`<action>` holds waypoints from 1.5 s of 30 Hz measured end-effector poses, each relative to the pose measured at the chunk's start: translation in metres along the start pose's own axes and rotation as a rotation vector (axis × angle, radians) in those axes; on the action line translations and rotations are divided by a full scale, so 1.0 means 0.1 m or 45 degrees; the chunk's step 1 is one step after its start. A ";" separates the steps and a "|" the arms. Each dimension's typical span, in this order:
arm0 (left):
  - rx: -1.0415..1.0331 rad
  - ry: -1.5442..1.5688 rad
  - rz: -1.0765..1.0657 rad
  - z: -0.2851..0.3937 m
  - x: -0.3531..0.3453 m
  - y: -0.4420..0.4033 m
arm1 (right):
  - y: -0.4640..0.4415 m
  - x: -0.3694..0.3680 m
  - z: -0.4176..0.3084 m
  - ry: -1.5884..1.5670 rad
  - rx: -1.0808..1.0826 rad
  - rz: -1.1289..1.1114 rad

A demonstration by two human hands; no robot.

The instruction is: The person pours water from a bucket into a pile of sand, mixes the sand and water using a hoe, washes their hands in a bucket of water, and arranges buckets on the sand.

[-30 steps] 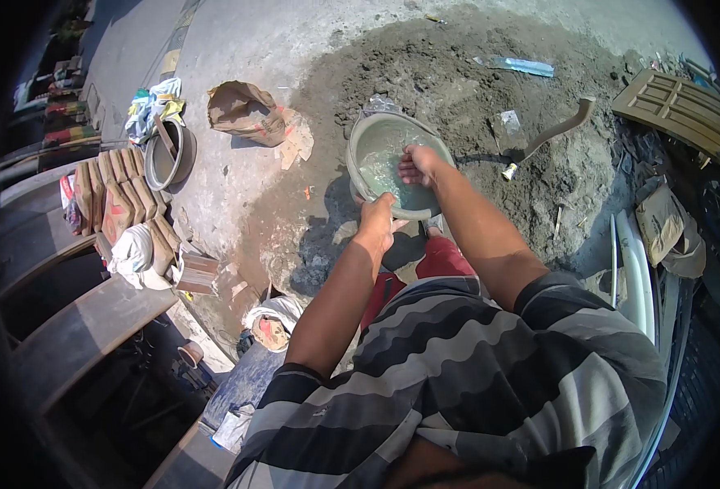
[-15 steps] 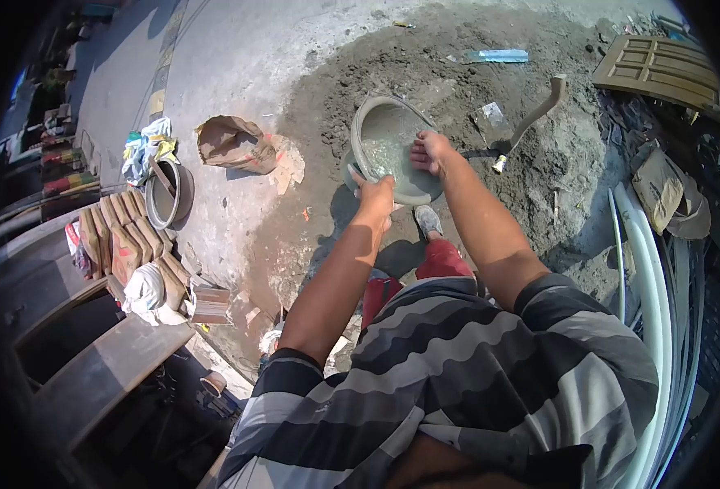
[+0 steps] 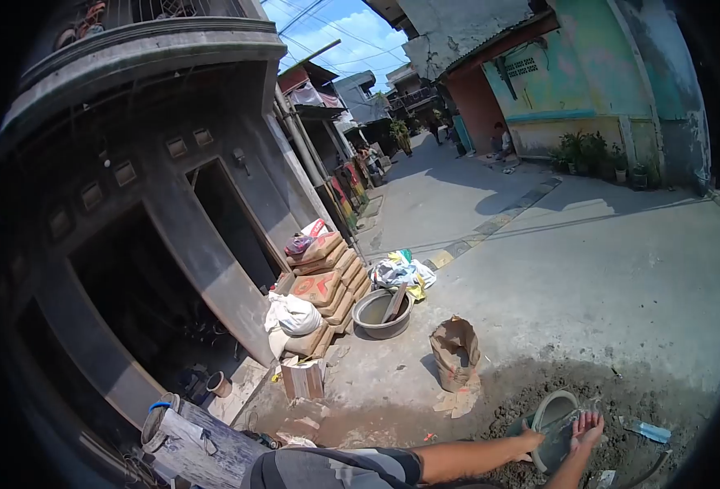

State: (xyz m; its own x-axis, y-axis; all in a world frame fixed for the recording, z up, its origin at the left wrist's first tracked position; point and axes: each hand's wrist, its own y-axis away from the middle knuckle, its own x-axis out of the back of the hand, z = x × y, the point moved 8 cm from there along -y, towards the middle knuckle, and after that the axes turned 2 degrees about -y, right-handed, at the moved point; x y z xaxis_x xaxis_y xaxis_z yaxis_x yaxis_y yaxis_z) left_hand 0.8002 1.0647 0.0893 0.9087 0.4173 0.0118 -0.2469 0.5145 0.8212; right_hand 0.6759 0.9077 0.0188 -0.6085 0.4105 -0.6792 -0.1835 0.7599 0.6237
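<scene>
A grey basin is tipped over the wet sand and cement mix at the lower right. My left hand is closed on its near left side. My right hand is at the basin's other side, palm up with fingers stretched out. Clear water splashes around those fingertips. Part of the basin is hidden behind my hands and forearms.
An open paper sack stands left of the mix. Beyond it are a second basin holding a board and stacked cement bags. A light-blue piece lies right of my hands. People are far down the alley.
My view has swung up and left, bringing the alley and houses into sight. The basin and both hands now appear at the lower right. My right hand's palm has turned upward.
</scene>
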 end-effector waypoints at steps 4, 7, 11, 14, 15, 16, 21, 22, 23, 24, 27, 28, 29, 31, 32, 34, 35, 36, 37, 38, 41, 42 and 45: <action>0.009 -0.106 0.074 0.06 0.08 -0.27 | -0.11 0.18 0.35 0.553 -0.504 -0.102; 0.010 -0.390 0.257 0.21 0.05 0.11 | 0.03 0.29 0.57 1.250 -0.670 0.022; -0.055 -0.221 0.156 0.18 -0.03 0.26 | 0.17 0.15 0.92 1.035 -0.801 0.106; -0.040 -0.184 -0.015 0.39 -0.12 0.62 | 0.06 -0.40 1.07 0.783 -0.689 -0.344; -0.089 -0.235 0.076 0.42 -0.09 0.60 | 0.07 -0.47 1.03 0.393 -0.598 -0.487; -0.111 -0.290 0.147 0.41 -0.07 0.55 | 0.00 -0.43 0.87 0.145 -0.558 -0.548; -0.027 -0.284 0.213 0.67 -0.03 0.64 | 0.53 -0.29 -0.24 0.452 0.114 -0.130; -0.066 -0.329 0.235 0.62 0.02 0.42 | 0.40 0.00 -0.32 0.339 0.123 -0.241; -0.081 -0.391 0.237 0.68 0.02 0.45 | 0.61 0.18 -0.50 0.381 0.165 -0.118; -0.068 -0.457 0.286 0.74 0.02 0.50 | 0.62 0.54 -0.68 0.488 0.205 -0.020; -0.193 -0.658 0.419 0.89 0.06 0.40 | 0.98 1.87 -0.85 0.697 0.167 0.296; -0.226 -0.676 0.436 0.95 0.05 0.41 | 1.10 2.35 -0.90 0.774 0.112 0.452; -0.219 -0.678 0.419 0.97 0.05 0.32 | 1.23 2.89 -0.90 0.759 0.051 0.580; -0.339 -0.861 0.531 1.09 0.10 0.19 | 1.77 3.68 -0.88 0.689 -0.020 0.870; -0.334 -0.861 0.526 1.12 0.10 0.19 | 2.05 3.90 -0.87 0.713 -0.099 0.906; -0.335 -0.822 0.552 1.23 0.11 0.23 | 2.45 4.67 -0.70 0.754 -0.221 1.026; -0.365 -0.854 0.587 1.25 0.15 0.14 | 2.61 5.04 -0.60 0.780 -0.330 1.035; -0.369 -0.855 0.584 1.30 0.15 0.18 | 2.69 5.52 -0.50 1.011 -0.415 1.005; -0.301 -0.780 0.563 1.30 0.16 0.22 | 2.77 5.84 -0.41 1.241 -0.501 0.968; -0.234 -0.706 0.541 1.30 0.18 0.24 | 2.88 5.83 -0.39 1.237 -0.498 0.970; -0.258 -0.761 0.564 1.30 0.49 -0.10 | 3.23 5.50 -0.39 1.178 -0.505 1.212; -0.293 -0.728 0.587 1.29 0.57 -0.17 | 3.27 5.24 -0.42 1.079 -0.481 1.221; -0.291 -0.550 0.498 1.29 0.70 -0.18 | 3.04 4.99 -0.50 0.994 -0.374 1.136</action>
State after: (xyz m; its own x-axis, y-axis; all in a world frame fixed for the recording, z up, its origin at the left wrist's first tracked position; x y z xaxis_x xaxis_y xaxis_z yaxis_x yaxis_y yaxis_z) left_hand 0.9112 0.9880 0.1492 0.7787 0.2914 0.5557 -0.6113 0.5520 0.5672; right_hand 0.2779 1.3188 -0.1112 -0.8918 0.2399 0.3835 0.4293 0.1819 0.8846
